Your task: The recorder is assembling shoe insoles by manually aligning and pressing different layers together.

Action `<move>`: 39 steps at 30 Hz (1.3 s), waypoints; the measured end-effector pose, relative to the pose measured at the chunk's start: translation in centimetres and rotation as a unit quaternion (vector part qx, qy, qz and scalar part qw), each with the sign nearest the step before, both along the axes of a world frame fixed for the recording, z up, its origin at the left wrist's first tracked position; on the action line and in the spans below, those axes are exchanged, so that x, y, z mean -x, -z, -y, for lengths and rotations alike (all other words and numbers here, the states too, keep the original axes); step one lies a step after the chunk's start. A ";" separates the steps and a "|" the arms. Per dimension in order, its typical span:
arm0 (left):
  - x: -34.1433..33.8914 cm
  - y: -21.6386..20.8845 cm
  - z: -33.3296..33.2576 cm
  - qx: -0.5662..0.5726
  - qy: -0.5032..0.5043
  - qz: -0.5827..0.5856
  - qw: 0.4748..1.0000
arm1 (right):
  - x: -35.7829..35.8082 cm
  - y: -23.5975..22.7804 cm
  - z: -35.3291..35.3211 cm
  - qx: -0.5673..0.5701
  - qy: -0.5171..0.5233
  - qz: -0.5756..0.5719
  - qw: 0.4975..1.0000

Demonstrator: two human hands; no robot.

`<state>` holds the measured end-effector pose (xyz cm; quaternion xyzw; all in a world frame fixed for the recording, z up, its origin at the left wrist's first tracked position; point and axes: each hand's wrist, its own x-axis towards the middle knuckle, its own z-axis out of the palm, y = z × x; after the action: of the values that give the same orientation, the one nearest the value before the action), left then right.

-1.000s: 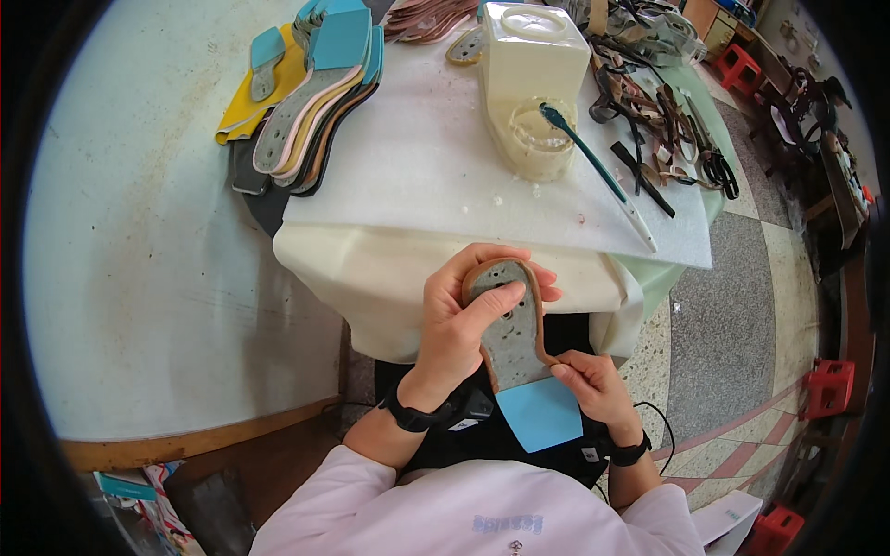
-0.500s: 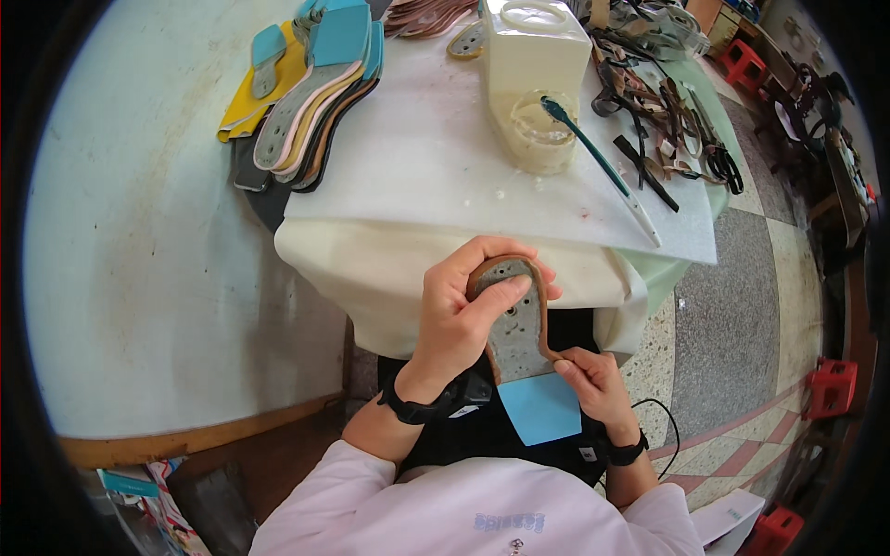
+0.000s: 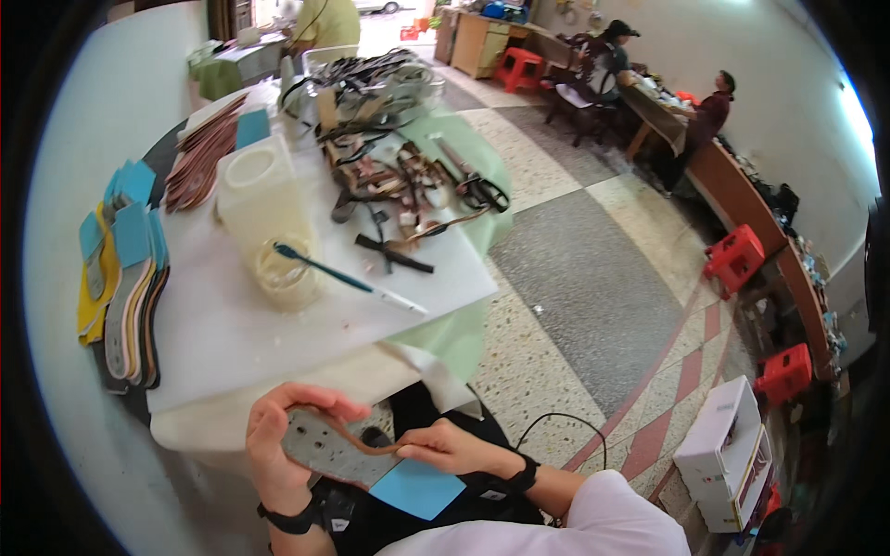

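Note:
Over my lap I hold a grey shoe insole (image 3: 326, 448) with small holes, a brown edging strip along its rim and a light-blue heel section (image 3: 417, 488). My left hand (image 3: 281, 445) is wrapped round its rounded toe end, fingers over the far edge. My right hand (image 3: 456, 448) pinches the brown edging at the side, close to where the blue section starts. On the table ahead, a teal-and-white brush (image 3: 348, 278) rests across the cut-open mouth of a cloudy plastic jug (image 3: 269, 208) that holds a pale yellowish substance.
Stacked insoles (image 3: 139, 287) lie at the table's left, brown strips or pieces (image 3: 206, 153) behind them. Leather scraps (image 3: 394, 181) and scissors (image 3: 477, 188) sit at the right. Red stools (image 3: 735, 259), a white box (image 3: 728, 454) and a cable (image 3: 565, 417) are rightward. Other people are farther off.
The view has swung to the right and up, bringing the room and other people into sight. Both hands still hold the insole, which has turned, its toe end now pointing more to the left.

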<state>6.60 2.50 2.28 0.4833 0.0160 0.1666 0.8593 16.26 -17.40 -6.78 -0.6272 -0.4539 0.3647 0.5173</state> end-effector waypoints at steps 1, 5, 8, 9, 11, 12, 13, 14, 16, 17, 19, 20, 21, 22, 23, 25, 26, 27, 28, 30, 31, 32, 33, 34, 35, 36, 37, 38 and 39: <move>-0.3 0.0 0.4 0.004 0.009 0.011 1.000 | 0.0 0.0 0.0 -0.020 0.017 -0.003 1.000; -1.3 0.3 1.1 0.046 -0.002 0.044 0.998 | 0.1 0.3 0.3 -0.037 0.045 0.002 0.998; -1.5 0.0 1.4 0.054 -0.001 0.048 0.997 | 0.0 0.3 0.2 -0.033 0.048 0.007 0.998; -1.5 0.0 1.3 0.056 0.009 0.063 0.996 | 0.0 0.4 0.2 -0.033 0.047 0.008 0.998; -1.4 0.1 1.2 0.059 0.022 0.076 0.995 | 0.1 0.3 0.2 -0.036 0.050 0.010 0.998; -1.3 0.2 1.1 0.056 0.023 0.077 0.995 | 0.2 0.2 0.2 -0.039 0.051 0.010 0.998; -1.4 0.2 1.0 0.053 0.023 0.079 0.995 | 0.3 0.1 0.2 -0.039 0.051 0.011 0.998; -1.4 0.1 1.1 0.052 0.023 0.079 0.995 | 0.4 -0.1 0.2 -0.037 0.057 0.006 0.998; -1.4 -0.3 1.5 0.052 -0.012 0.066 0.996 | 0.7 -0.2 0.2 -0.036 0.063 0.000 0.997; -1.5 -0.4 1.9 0.052 -0.011 0.065 0.996 | 0.8 -0.2 0.0 -0.038 0.070 -0.005 0.997; -1.4 -0.4 2.7 0.036 -0.075 0.068 0.994 | 1.2 -0.1 -0.3 -0.039 0.076 -0.015 0.996; -1.2 -0.4 2.9 0.035 -0.077 0.063 0.994 | 1.3 -0.1 -0.6 -0.050 0.084 -0.021 0.995; -1.0 -0.3 3.2 0.030 -0.091 0.037 0.995 | 1.4 -0.1 -0.8 -0.060 0.090 -0.029 0.994; -0.6 -0.3 3.2 0.024 -0.107 0.008 0.994 | 1.4 -0.2 -0.9 -0.061 0.100 -0.032 0.993; -0.3 0.0 2.6 0.004 -0.095 -0.007 0.995 | 1.3 0.1 -0.9 -0.047 0.104 -0.031 0.993; -0.7 0.1 2.4 0.014 -0.101 -0.015 0.995 | 1.2 0.3 -0.9 -0.040 0.112 -0.031 0.992; -0.8 0.3 2.4 0.027 -0.097 -0.009 0.995 | 1.1 0.1 -1.0 -0.046 0.120 -0.031 0.991; -1.1 0.5 2.3 0.035 -0.083 -0.004 0.996 | 1.0 -0.1 -0.9 -0.026 0.132 -0.031 0.990; -1.8 0.4 2.3 0.045 -0.063 0.004 0.997 | 0.7 -0.4 -0.6 -0.005 0.147 -0.028 0.989; -2.2 0.0 2.3 0.052 -0.052 -0.002 0.997 | 0.5 -0.3 -0.4 0.004 0.161 -0.022 0.987; -2.2 0.4 2.1 0.062 -0.039 0.002 0.997 | 0.6 -0.3 -0.4 0.018 0.165 -0.037 0.986; -2.2 0.7 1.8 0.071 -0.026 0.012 0.997 | 0.6 -0.5 -0.5 0.031 0.167 -0.047 0.984; -1.9 1.0 1.5 0.027 -0.051 -0.006 0.998 | 0.7 -0.5 -0.8 0.027 0.157 -0.031 0.987; -1.7 1.2 1.4 -0.012 -0.067 -0.022 0.997 | 0.7 -0.6 -0.7 0.024 0.156 -0.011 0.987; -1.7 1.2 1.4 -0.013 -0.082 -0.030 0.996 | 0.8 -0.7 -0.7 0.031 0.160 -0.022 0.986; -1.6 1.2 1.5 -0.019 -0.107 -0.017 0.994 | 0.8 -1.1 -0.8 0.030 0.162 -0.012 0.986; -1.4 1.1 1.3 -0.029 -0.129 -0.005 0.991 | 0.9 -0.9 -0.9 0.040 0.156 -0.008 0.987; -1.1 1.1 1.2 -0.032 -0.138 -0.010 0.990 | 0.9 -0.8 -1.0 0.050 0.152 -0.003 0.987; -0.9 1.0 1.0 -0.029 -0.153 0.002 0.988 | 1.0 -0.9 -1.2 0.048 0.145 -0.007 0.988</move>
<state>7.48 1.48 1.27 0.4999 0.0825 0.2975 0.8092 15.24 -16.15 -5.92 -0.7078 -0.3368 0.3118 0.5370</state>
